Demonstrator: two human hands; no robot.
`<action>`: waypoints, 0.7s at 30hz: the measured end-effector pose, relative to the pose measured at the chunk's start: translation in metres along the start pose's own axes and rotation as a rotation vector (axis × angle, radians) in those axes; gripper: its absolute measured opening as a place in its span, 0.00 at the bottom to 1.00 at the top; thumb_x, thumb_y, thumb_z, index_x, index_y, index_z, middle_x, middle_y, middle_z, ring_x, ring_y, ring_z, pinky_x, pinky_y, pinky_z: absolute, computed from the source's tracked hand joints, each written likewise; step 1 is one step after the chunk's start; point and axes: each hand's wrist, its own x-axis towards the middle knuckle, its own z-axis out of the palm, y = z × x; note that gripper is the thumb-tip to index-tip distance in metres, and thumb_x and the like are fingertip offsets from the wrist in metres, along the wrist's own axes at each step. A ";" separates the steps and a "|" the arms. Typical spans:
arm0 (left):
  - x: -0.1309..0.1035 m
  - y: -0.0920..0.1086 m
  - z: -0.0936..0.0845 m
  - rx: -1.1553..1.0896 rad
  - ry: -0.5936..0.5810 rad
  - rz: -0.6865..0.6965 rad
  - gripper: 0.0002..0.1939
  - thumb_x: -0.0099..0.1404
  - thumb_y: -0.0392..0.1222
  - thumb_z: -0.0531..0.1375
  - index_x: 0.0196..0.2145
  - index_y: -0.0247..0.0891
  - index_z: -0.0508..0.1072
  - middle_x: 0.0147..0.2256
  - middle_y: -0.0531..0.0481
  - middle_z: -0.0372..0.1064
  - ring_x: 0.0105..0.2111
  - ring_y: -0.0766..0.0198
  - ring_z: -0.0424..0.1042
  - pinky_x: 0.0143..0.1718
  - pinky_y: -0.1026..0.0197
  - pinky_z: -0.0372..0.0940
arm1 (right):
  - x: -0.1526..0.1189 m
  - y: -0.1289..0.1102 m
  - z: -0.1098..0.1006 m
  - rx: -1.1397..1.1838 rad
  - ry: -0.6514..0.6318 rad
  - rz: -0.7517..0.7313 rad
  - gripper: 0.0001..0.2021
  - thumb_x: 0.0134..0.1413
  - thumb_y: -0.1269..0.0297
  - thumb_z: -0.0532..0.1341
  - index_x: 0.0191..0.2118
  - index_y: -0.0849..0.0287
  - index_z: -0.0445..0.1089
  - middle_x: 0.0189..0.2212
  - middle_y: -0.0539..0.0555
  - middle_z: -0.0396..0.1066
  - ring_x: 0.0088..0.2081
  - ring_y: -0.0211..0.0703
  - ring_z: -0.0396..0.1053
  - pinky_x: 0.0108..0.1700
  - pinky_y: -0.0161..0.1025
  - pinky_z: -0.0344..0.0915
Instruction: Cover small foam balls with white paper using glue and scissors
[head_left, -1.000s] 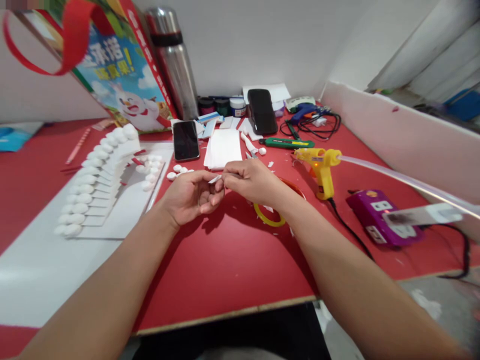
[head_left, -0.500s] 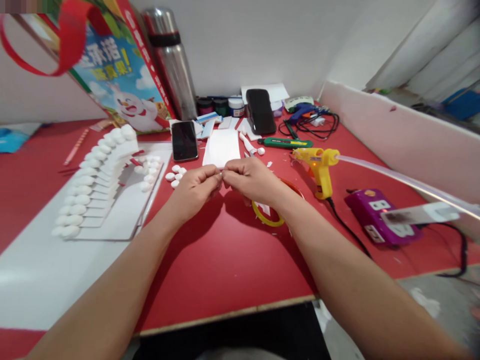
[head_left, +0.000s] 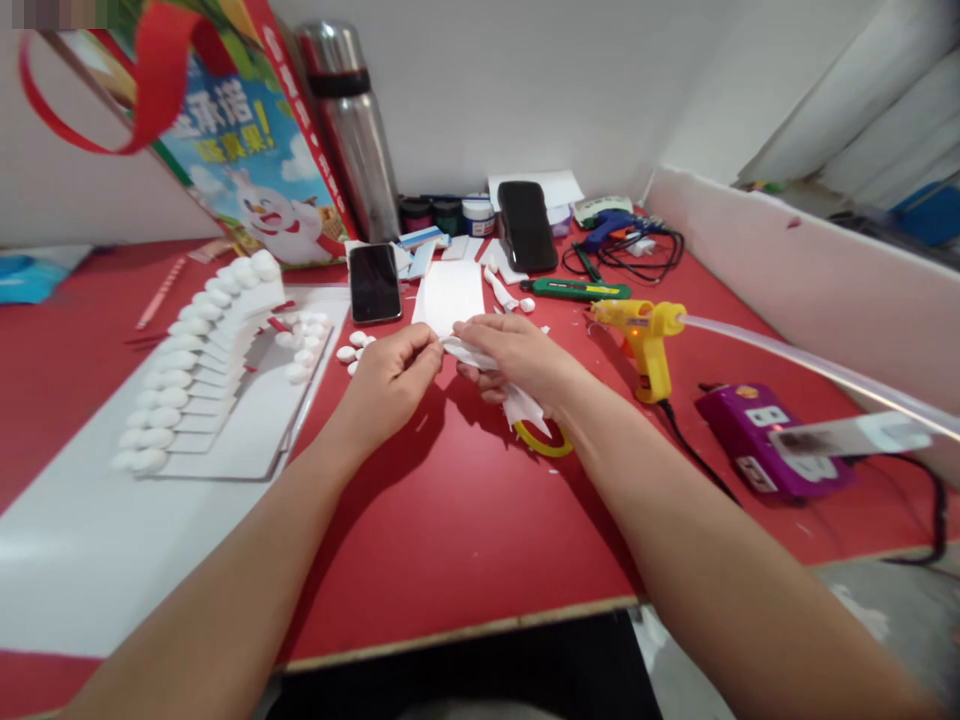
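Head view: I see the left hand pinching a crumpled white strip, the right hand grasping it too; a yellow glue gun sits at their three o'clock.

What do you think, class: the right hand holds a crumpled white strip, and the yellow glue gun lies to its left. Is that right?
Wrong side: the head view shows the yellow glue gun to the right of the right hand, which does hold a crumpled white strip.

White strip partly hidden, glue stick cropped
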 end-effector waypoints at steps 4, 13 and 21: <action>0.000 0.001 -0.001 -0.032 0.003 -0.014 0.14 0.71 0.38 0.54 0.25 0.39 0.63 0.22 0.57 0.57 0.24 0.68 0.57 0.28 0.60 0.53 | -0.001 0.000 -0.003 0.049 -0.041 0.006 0.14 0.68 0.63 0.59 0.29 0.57 0.59 0.18 0.45 0.64 0.15 0.28 0.48 0.16 0.27 0.50; 0.000 0.003 -0.001 -0.056 -0.001 -0.053 0.14 0.71 0.39 0.54 0.25 0.39 0.64 0.22 0.56 0.58 0.24 0.67 0.58 0.28 0.60 0.53 | 0.000 0.000 -0.007 0.022 -0.097 -0.027 0.11 0.65 0.68 0.61 0.31 0.58 0.62 0.20 0.46 0.68 0.15 0.28 0.52 0.17 0.28 0.54; -0.001 0.001 0.003 0.214 0.029 0.089 0.14 0.71 0.40 0.53 0.26 0.39 0.62 0.23 0.56 0.58 0.25 0.65 0.58 0.28 0.60 0.51 | 0.004 0.008 0.000 -0.185 0.056 -0.154 0.10 0.59 0.74 0.59 0.27 0.57 0.62 0.14 0.42 0.62 0.12 0.29 0.53 0.13 0.29 0.49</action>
